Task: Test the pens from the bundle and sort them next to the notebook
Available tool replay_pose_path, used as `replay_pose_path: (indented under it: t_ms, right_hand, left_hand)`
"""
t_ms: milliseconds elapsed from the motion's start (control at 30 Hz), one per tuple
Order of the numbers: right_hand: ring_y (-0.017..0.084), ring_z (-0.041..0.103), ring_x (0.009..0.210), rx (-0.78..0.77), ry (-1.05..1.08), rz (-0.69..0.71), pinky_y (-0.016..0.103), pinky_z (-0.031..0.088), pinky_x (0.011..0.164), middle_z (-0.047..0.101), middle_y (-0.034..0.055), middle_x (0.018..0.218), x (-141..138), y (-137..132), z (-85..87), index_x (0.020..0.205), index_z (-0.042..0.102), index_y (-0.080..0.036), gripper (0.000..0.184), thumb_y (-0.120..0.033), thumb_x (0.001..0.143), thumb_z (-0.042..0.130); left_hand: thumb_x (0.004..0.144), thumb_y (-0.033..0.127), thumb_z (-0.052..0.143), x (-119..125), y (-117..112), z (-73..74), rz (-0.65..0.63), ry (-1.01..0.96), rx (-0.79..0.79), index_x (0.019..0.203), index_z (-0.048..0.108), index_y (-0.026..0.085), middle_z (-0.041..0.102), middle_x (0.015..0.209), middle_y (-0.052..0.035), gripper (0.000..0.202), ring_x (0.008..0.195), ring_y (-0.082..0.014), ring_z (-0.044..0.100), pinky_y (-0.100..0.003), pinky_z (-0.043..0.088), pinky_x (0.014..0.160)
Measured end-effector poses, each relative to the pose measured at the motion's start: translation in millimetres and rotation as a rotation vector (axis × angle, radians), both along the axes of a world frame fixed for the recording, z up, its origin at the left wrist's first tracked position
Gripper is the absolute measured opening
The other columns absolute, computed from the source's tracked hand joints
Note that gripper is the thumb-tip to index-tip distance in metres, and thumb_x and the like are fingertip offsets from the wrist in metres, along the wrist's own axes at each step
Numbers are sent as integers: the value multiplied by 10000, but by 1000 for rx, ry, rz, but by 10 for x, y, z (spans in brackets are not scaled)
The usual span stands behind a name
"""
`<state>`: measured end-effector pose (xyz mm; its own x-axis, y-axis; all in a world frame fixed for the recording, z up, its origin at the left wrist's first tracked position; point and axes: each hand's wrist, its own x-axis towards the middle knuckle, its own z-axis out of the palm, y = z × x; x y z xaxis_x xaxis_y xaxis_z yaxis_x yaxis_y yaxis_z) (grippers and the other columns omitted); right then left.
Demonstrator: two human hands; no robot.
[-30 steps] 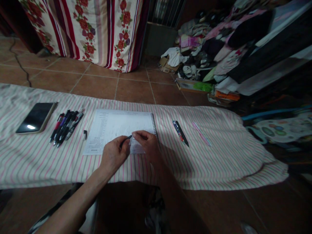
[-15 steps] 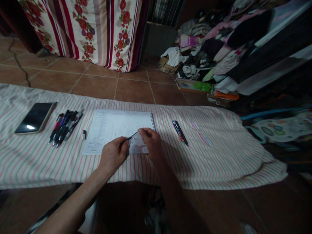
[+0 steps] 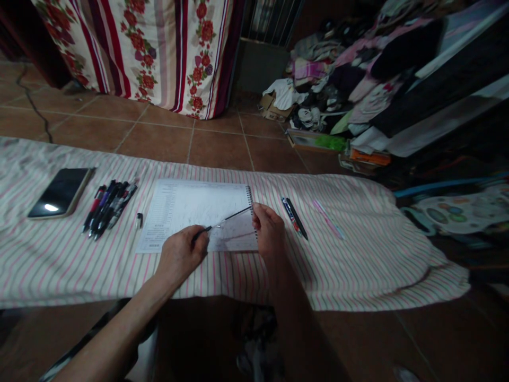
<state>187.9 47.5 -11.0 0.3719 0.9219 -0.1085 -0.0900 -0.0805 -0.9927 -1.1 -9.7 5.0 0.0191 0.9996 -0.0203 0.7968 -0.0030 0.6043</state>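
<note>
My left hand [image 3: 183, 253] is closed around a dark pen barrel [image 3: 204, 231] over the lower part of a spiral notebook [image 3: 199, 199]. A thin dark pen refill [image 3: 238, 213] is pinched at its right end by my right hand [image 3: 268, 225], beside the notebook's coil. Its left end points toward the barrel, and a small silvery bit shows between the two; whether it joins them I cannot tell. A small pen part with a black top [image 3: 139, 220] lies left of the notebook.
On the striped cloth are a bundle of several pens [image 3: 109, 207] and a phone [image 3: 61, 192] at left. Two pens [image 3: 295, 218] and a pink pen [image 3: 328, 219] lie at right. Beyond the tiled floor stand a floral curtain [image 3: 163, 53] and piled clothes [image 3: 338, 74].
My right hand has moved right, away from my left hand, and the refill now shows stretched out between them. My left hand has stayed nearly in place with the pen barrel.
</note>
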Motion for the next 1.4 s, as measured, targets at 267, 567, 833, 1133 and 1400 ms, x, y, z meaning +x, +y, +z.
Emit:
replay_pose_path:
  t_ms: [267, 567, 833, 1133, 1400]
  right_hand:
    - [56, 389, 480, 1, 119, -68, 190, 295, 451, 456, -69, 522, 42, 19, 40, 689, 611, -166, 247, -399, 624, 661]
    - [46, 393, 497, -43, 250, -16, 169, 289, 431, 462, -63, 554, -58, -17, 142, 662, 598, -159, 236, -352, 563, 691]
    - [51, 391, 498, -97, 205, 138, 175, 296, 432, 472, -50, 569, -190, -59, 129, 693, 622, -152, 270, -385, 578, 694]
    - [80, 473, 568, -74, 42, 170, 180, 372, 473, 521, -23, 629, -207, -72, 48, 812, 647, -154, 346, -458, 645, 650]
    - [109, 520, 579, 162, -350, 214, 222, 415, 521, 582, -2, 687, -232, -83, 21, 937, 627, -188, 266, -370, 756, 558]
  left_hand:
    - [832, 348, 422, -6, 6, -6, 21, 11, 19, 969, 661, 189, 692, 763, -54, 319, 686, -195, 628, -295, 426, 630]
    - [805, 373, 442, -58, 83, 5, 153, -112, 36, 924, 646, 178, 655, 712, -45, 306, 659, -186, 589, -287, 397, 597]
    - [738, 483, 544, -15, 115, 136, 82, -751, -342, 610, 596, 148, 318, 360, 73, 363, 346, -57, 248, -217, 164, 380]
    - [729, 406, 581, -2, 100, 88, 104, -832, -370, 553, 561, 155, 318, 334, 77, 307, 323, -41, 230, -204, 141, 363]
    - [719, 426, 570, -28, 155, 30, 237, -752, -339, 585, 568, 144, 437, 369, 45, 313, 312, -43, 239, -200, 140, 349]
